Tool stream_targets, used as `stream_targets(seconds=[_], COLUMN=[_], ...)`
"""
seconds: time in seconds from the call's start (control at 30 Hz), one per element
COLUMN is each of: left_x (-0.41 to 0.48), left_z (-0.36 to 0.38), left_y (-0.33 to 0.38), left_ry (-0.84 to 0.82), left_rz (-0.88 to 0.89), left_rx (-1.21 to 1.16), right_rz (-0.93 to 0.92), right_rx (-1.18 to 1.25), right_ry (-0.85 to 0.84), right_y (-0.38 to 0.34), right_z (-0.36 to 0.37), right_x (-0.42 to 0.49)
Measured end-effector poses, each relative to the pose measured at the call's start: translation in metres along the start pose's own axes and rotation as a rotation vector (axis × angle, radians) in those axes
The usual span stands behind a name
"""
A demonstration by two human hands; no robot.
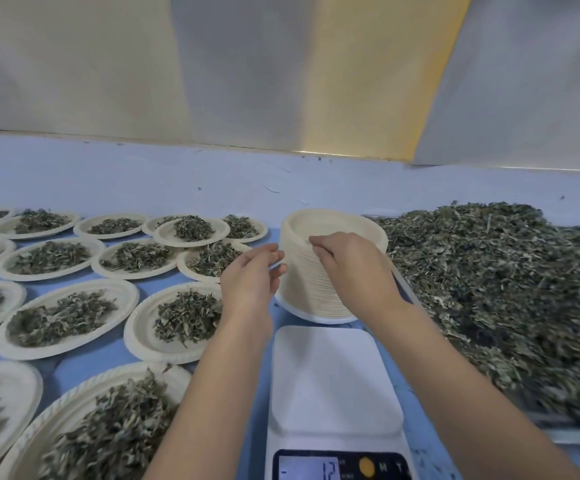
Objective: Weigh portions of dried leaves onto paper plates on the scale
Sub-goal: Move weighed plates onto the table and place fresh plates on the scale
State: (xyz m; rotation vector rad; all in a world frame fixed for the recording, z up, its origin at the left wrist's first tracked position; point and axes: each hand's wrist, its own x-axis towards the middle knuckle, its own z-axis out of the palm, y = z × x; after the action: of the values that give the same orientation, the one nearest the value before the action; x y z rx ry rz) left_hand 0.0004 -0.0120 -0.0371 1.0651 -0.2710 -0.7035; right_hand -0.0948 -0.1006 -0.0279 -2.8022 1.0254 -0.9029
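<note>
A tall stack of cream paper plates [319, 296] stands just behind the white scale [337, 379]. Nothing lies on the scale's platform, and its display [311, 470] reads 12 with a minus sign. My right hand [350, 261] rests on the stack's top rim, its fingers curled and pinching the edge of the top plate. My left hand [252, 275] is at the stack's left side, its fingertips touching the plate edges. A large heap of dried leaves [499, 285] fills a metal tray to the right.
Several filled paper plates [70, 317] with leaf portions cover the blue tabletop [115, 351] to the left, some overlapping. The tray's metal edge [572, 436] runs along the right of the scale. A pale wall [212, 174] closes the back.
</note>
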Motion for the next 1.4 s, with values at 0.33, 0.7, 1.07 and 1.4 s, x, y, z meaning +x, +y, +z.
stream_targets(seconds=[0.33, 0.7, 1.07, 1.4], left_x=[-0.001, -0.008, -0.003, -0.022], left_z=[0.000, 0.008, 0.002, -0.004], left_y=[-0.006, -0.009, -0.003, 0.011], left_ry=[0.001, -0.060, 0.089, 0.036], left_rz=[-0.008, 0.023, 0.213, 0.227], left_rx=[0.015, 0.001, 0.013, 0.192], right_rz=[-0.011, -0.151, -0.461, 0.380], right_rx=[-0.112, 0.000, -0.030, 0.625], right_ry=[-0.017, 0.216, 0.461, 0.453], right_y=[0.001, 0.003, -0.008, 0.015], right_z=[0.006, 0.003, 0.006, -0.026], right_x=[0.005, 0.003, -0.033, -0.035])
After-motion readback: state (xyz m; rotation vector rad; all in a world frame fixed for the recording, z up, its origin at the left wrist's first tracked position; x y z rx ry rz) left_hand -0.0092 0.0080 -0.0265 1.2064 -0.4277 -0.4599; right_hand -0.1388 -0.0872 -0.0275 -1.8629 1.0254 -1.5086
